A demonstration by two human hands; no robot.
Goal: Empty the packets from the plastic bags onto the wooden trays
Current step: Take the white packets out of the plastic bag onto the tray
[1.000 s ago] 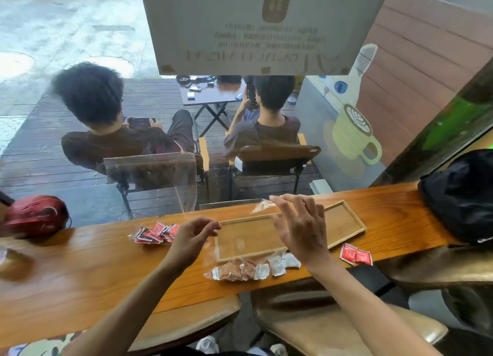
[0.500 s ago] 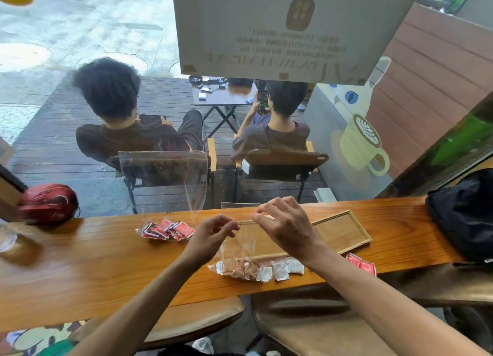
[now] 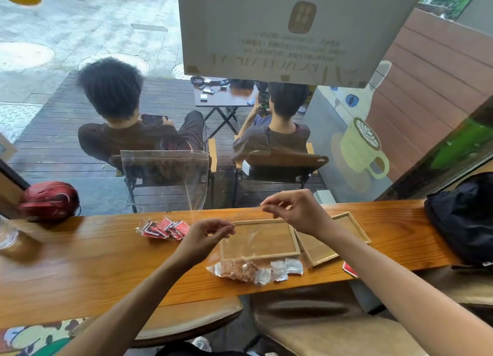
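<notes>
Left hand [image 3: 210,230] and right hand [image 3: 296,209], apart, each pinch an edge of a clear plastic bag [image 3: 250,238] hanging over the nearer wooden tray [image 3: 260,254]. Brown-and-white packets [image 3: 256,270] lie below the hands; bagged red packets [image 3: 162,228] left. Both trays bare: emptying apparently barely begun.

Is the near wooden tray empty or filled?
Empty: the near wooden tray shows bare wood; the brown and white packets lie outside it.

I see two shallow wooden trays [image 3: 260,240] [image 3: 324,249] side by side. A clear bag [image 3: 256,269] of brown and white packets lies before them; red packets [image 3: 164,228] sit bagged leftward.
</notes>
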